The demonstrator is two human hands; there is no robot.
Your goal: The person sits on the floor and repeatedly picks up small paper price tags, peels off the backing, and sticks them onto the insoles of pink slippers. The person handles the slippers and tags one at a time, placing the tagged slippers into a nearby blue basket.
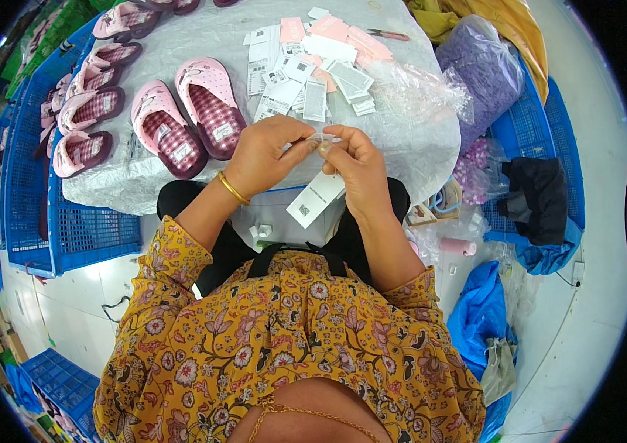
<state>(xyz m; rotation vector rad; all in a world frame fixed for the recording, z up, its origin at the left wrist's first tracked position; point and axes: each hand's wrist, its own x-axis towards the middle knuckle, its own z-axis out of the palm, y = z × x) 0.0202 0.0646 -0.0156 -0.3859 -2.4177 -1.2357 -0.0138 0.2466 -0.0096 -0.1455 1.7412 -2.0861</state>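
Observation:
Over the table's near edge, my left hand [273, 151] and my right hand [359, 162] meet fingertip to fingertip, both closed in a pinch. Between them shows a thin clear plastic piece [321, 137], too small to make out fully. A white hang tag [316, 199] with a printed square code dangles under my right fingers. Left of my hands lies a pair of pink slippers [214, 107] with plaid insoles, toes pointing away. Just beyond my fingers spreads a pile of white and pink tags [315, 100], some overlapping.
More pink slippers [92, 107] line the table's left side, beside blue crates [96, 240]. Crumpled clear plastic [420, 92] and small red-handled snips [389, 35] lie on the wrapped table [409, 151]. At right stand a bag of purple items [476, 66] and another blue crate [566, 140].

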